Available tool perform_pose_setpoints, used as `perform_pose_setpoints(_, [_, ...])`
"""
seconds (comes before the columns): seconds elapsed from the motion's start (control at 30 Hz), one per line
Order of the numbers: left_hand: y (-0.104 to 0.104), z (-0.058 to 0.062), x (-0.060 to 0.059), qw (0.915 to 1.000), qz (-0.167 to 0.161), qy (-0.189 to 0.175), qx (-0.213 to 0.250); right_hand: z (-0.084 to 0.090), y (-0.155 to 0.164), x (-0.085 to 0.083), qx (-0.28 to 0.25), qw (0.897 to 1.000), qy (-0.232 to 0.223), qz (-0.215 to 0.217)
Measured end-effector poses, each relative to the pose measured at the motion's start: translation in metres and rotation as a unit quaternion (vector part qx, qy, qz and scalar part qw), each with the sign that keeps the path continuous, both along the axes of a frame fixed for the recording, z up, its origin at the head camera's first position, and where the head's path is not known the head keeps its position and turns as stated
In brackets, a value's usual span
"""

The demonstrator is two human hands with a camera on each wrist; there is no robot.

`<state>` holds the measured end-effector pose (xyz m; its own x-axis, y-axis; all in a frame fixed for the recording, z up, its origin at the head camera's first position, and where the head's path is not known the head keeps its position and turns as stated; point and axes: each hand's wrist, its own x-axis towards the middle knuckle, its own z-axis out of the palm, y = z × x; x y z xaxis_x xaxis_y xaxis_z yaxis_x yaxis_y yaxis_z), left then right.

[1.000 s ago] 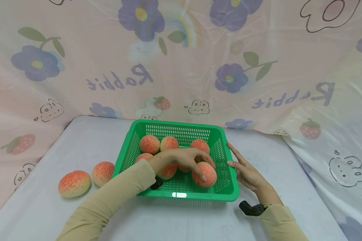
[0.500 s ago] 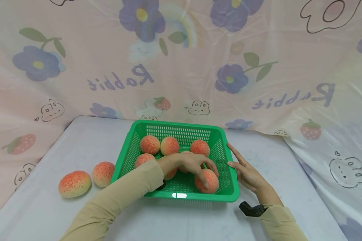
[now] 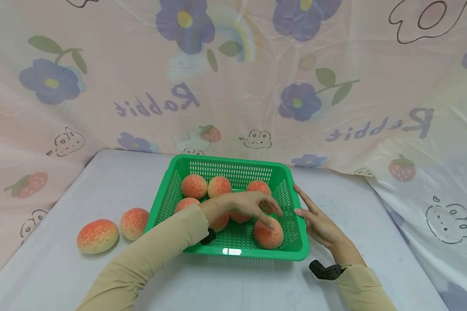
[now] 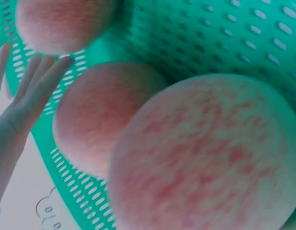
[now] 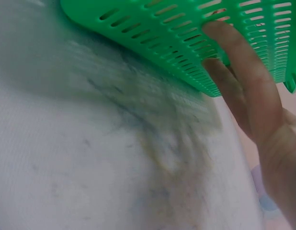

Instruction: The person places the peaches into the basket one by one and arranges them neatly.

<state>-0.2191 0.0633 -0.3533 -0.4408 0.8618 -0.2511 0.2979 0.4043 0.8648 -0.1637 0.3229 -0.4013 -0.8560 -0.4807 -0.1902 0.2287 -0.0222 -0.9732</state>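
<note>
A green slatted basket (image 3: 159, 194) holds several speckled orange-red toy peaches, among them a front-right peach (image 3: 269, 235) near the right wall. Reaching over that peach is my left hand (image 3: 251, 204), its fingers spread and its thumb at the peach's top; whether the thumb touches it I cannot tell. In the left wrist view the fingers of the left hand (image 4: 23, 103) look straight, with a large peach (image 4: 205, 158) filling the lower right. My right hand (image 3: 321, 224) rests on the basket's right side. Its straight fingers (image 5: 253, 72) touch the slatted wall in the right wrist view.
Outside the basket, to its left, lie an oval peach (image 3: 97, 236) and a rounder peach (image 3: 134, 223), the latter partly behind the left sleeve (image 3: 148, 259). A white-covered table (image 3: 225, 285) carries everything. A printed curtain (image 3: 233, 108) hangs behind and at both sides.
The front-right peach has moved slightly down and right, and lies on the basket's floor. My left hand's fingers have lifted off and spread. The right hand stays on the basket.
</note>
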Motion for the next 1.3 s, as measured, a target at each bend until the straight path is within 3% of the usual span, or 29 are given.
perform_pose_setpoints(0.43, [-0.03, 0.044, -0.005, 0.9958, 0.044, -0.004, 0.08, -0.002, 0.0, -0.003, -0.002, 1.0, 0.003, 0.004])
perform_pose_setpoints(0.7, [-0.055, 0.065, -0.006, 0.9909, 0.056, 0.038, 0.116, -0.002, -0.001, -0.001, 0.015, 1.0, 0.013, 0.004])
perform_pose_setpoints(1.07, [-0.077, 0.078, 0.002, 0.9869, 0.096, 0.03, 0.126, -0.001, -0.002, 0.0, 0.006, 1.0, 0.011, 0.003])
perform_pose_setpoints(1.3, [-0.104, 0.083, 0.007, 0.9816, 0.148, 0.02, 0.12, -0.001, 0.001, 0.001, -0.01, 1.0, 0.009, 0.004])
